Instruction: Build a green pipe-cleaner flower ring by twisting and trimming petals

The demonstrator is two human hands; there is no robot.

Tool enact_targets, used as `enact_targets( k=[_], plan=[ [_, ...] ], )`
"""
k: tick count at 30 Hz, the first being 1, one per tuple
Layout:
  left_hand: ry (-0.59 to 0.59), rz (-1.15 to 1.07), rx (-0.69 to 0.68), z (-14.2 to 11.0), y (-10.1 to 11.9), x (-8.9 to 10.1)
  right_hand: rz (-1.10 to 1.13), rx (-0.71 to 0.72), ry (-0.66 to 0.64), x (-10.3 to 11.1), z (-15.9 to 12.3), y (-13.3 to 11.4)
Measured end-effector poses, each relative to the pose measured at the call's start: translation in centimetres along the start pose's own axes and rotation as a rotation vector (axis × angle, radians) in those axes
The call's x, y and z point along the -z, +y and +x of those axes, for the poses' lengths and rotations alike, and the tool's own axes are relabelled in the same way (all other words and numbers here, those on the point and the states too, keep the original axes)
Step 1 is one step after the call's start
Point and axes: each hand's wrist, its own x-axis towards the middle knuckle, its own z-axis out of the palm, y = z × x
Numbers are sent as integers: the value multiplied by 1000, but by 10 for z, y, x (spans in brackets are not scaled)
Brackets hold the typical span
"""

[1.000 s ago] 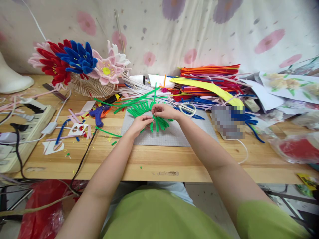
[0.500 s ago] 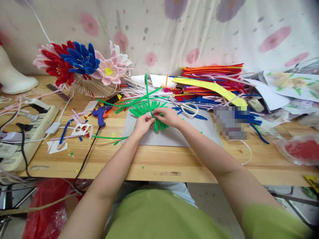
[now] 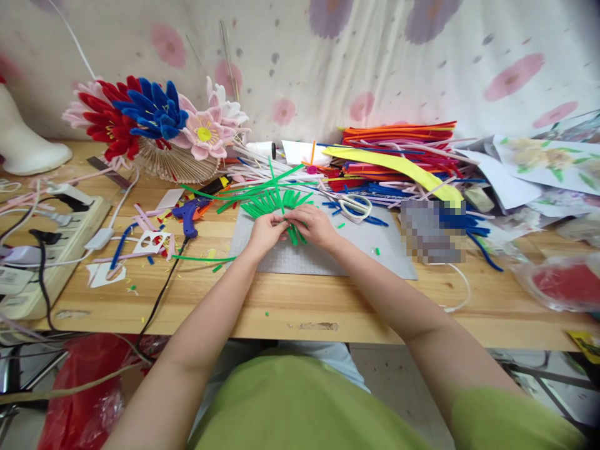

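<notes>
Across the worktop and on the grey mat, the green bunch fans toward the far side. My left hand and right hand meet at its near middle, both pinching it, a single strip rising from between the fingertips. I judge I'm working that strip in at the centre, which calls for a steady hold on the left and finger play on the right. Loose strips beyond could snag. Left lies the glue gun; right, the scissors; scraps dot the mat.
</notes>
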Motion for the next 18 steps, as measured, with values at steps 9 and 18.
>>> enact_targets(
  k=[9, 18],
  plan=[
    [112, 240, -145, -5, 3, -3, -5, -30, 28, 2, 0, -4],
    [273, 809, -353, -18, 4, -6, 64, -189, 0, 0, 4, -8]
  ],
)
